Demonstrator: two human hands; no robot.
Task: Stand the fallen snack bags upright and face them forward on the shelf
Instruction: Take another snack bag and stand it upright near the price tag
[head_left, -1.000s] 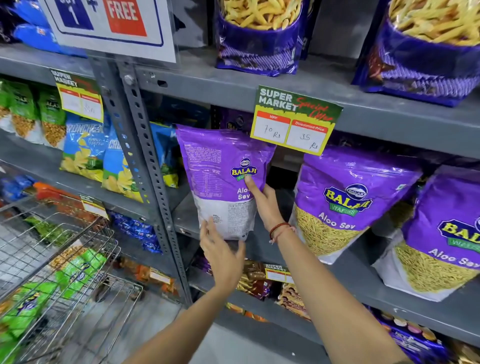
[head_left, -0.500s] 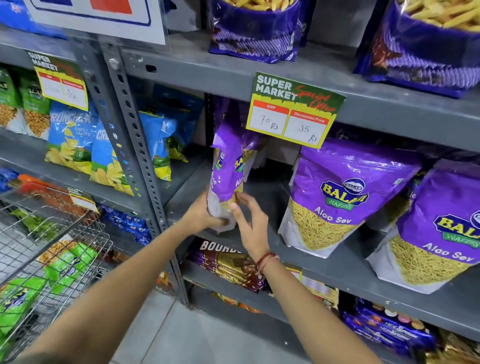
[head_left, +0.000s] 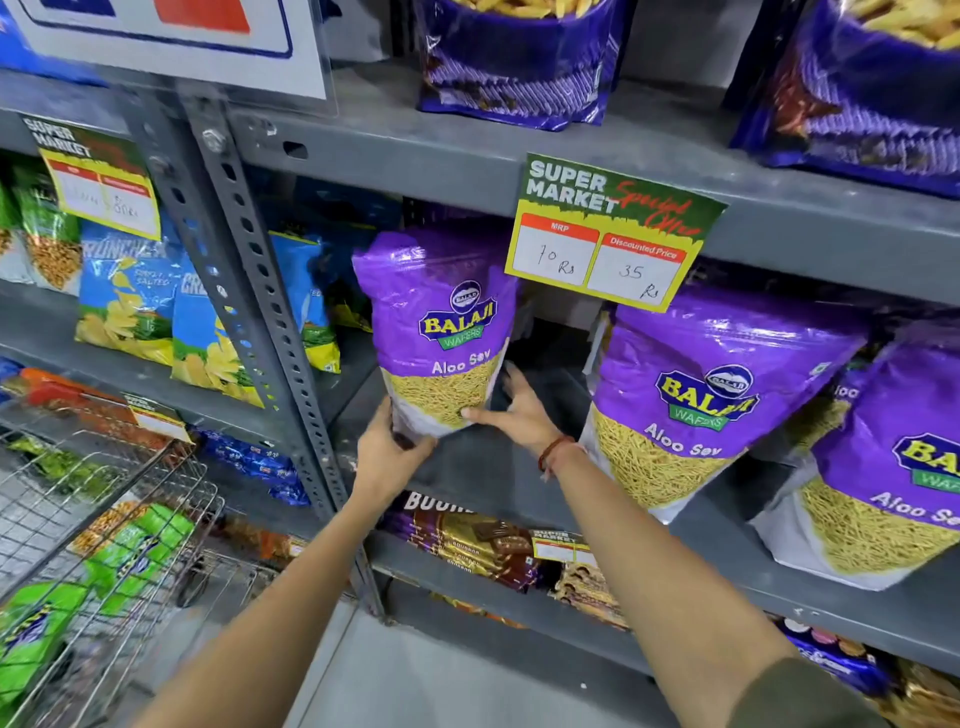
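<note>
A purple snack bag (head_left: 441, 332) stands upright at the left end of the grey shelf (head_left: 483, 478), its printed front turned toward the camera; the label reads "Aloo Sev" above a clear window of yellow strands. Both hands are on its lower part — the left hand (head_left: 389, 449) cups the bottom left corner with fingers curled under and around it, closed on the bag; the right hand (head_left: 517, 413) is spread open, thumb pressed across the front near the bottom edge and the fingers reaching behind the right side. A red thread band (head_left: 553, 452) circles the right wrist.

To the right, just past a gap, a second purple bag (head_left: 706, 400) of the same kind leans back on the same shelf, front facing out; a third purple bag (head_left: 893, 467) sits at the far right, partly cut off by the frame edge. A green and yellow price tag (head_left: 613, 234) hangs from the shelf above, showing 70 Rs and 35 Rs; it overlaps the top right corner of the held bag.

Left of the perforated upright post (head_left: 249, 291), blue chip bags (head_left: 135, 306) stand on a neighbouring shelf; a wire cart (head_left: 114, 519) with green packets sits near at lower left; brown biscuit packs (head_left: 467, 540) lie on the shelf below.
</note>
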